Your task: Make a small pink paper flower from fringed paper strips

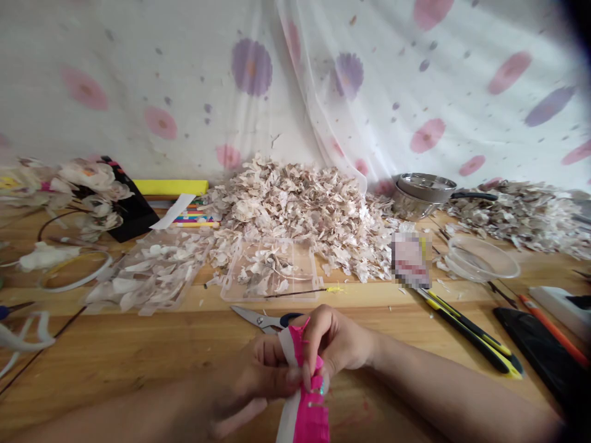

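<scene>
Pink-and-white paper strip (302,394) pinched by left hand (263,375) and right hand (337,341) over wooden table (138,357)

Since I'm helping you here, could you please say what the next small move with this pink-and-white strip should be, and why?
Probably slide the right hand down the pink-and-white paper strip, since it and the left hand both pinch near the ragged top while the lower length hangs unsupported.

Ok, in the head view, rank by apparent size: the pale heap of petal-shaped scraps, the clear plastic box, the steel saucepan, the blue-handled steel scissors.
Pale heap of petal-shaped scraps, then clear plastic box. Steel saucepan and blue-handled steel scissors look alike; nearness makes them unsure.
</scene>
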### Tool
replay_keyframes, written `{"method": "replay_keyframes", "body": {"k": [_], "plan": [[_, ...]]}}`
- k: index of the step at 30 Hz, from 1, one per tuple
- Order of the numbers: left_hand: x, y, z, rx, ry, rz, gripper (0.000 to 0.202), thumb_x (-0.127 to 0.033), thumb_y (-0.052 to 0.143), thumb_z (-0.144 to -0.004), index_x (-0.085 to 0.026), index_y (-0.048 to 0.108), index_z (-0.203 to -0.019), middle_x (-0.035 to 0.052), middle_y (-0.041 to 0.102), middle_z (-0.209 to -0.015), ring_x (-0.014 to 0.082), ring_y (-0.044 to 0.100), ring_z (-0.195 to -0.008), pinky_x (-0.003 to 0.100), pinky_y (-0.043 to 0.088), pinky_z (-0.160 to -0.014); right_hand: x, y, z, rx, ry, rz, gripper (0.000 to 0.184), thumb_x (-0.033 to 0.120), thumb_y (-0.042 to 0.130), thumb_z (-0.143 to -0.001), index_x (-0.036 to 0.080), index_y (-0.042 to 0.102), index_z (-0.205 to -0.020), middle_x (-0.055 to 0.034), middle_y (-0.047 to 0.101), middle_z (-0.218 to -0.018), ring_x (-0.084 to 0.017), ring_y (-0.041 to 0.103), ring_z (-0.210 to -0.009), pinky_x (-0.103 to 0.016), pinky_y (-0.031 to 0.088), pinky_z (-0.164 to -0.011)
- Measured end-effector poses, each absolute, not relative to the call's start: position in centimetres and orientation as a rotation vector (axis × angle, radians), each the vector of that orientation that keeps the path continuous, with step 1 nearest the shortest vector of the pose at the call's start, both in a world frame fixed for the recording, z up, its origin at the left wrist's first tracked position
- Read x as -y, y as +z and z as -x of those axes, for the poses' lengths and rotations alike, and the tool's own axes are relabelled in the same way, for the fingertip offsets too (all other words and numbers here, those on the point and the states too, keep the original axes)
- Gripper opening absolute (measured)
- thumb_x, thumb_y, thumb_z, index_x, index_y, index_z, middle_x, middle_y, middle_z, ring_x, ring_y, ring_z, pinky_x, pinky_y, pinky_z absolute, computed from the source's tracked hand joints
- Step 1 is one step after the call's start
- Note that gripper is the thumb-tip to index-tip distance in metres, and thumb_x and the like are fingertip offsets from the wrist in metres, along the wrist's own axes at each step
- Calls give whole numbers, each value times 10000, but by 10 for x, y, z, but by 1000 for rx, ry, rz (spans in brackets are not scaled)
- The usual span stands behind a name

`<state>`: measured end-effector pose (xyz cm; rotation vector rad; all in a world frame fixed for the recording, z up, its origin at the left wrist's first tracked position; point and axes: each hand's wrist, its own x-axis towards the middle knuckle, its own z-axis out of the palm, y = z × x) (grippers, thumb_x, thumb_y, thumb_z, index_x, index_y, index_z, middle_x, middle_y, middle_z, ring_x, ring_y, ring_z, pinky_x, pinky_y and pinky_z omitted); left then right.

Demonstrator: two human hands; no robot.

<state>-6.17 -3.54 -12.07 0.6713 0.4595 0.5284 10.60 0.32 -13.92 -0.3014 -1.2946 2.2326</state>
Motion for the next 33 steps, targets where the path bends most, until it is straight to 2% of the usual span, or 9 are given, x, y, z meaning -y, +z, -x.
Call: {"method": "replay_keyframes", "body": {"k": [3,10,16,22,26,30,33], "plan": [[35,-121,61,-487,531,-678,268,-410,831,-645,-173,767,-751,-17,576,-650,68,453,-622,153,362,-646,-1,-139,-105,1230,2233,344,259,337,885,-520,144,762,-641,-17,696,-581,-79,599,-530,-201,491,-577],[36,-121,62,-519,576,-642,223,-364,833,-656,-211,772,-806,-36,617,-667,61,470,-616,142,369,-626,2,-140,-102,1095,2177,434,245,337,900,-490,173,763,-610,-3,679,-523,-63,566,-460,-181,451,-503],[34,-122,62,-539,580,-644,288,-378,835,-645,-174,752,-830,-4,630,-714,87,526,-645,190,410,-674,4,-143,-101,999,2142,465,229,330,898,-507,168,760,-590,2,654,-477,-45,505,-394,-165,386,-423],[32,-120,60,-621,677,-654,310,-378,837,-644,-145,706,-800,-14,567,-619,76,480,-551,213,407,-618,2,-143,-102,914,2052,574,242,308,920,-438,184,743,-548,-22,726,-598,-93,621,-514,-197,487,-520],[32,-121,60,-673,728,-708,312,-398,817,-668,-142,662,-754,-28,534,-562,59,431,-485,198,375,-531,1,-138,-102,852,2070,634,263,288,927,-420,171,720,-532,1,709,-561,-71,605,-480,-163,463,-486],[29,-127,62,-701,801,-825,309,-421,757,-739,-142,628,-706,-21,559,-544,69,467,-459,186,361,-466,1,-137,-100,783,2030,741,282,310,911,-482,144,696,-558,24,659,-503,-47,518,-409,-158,409,-434],[26,-131,63,-737,861,-932,295,-433,736,-758,-152,648,-760,-27,591,-551,77,518,-473,171,394,-470,0,-140,-99,742,2054,757,267,328,877,-571,135,696,-607,36,622,-461,-35,450,-361,-153,360,-395]]}}
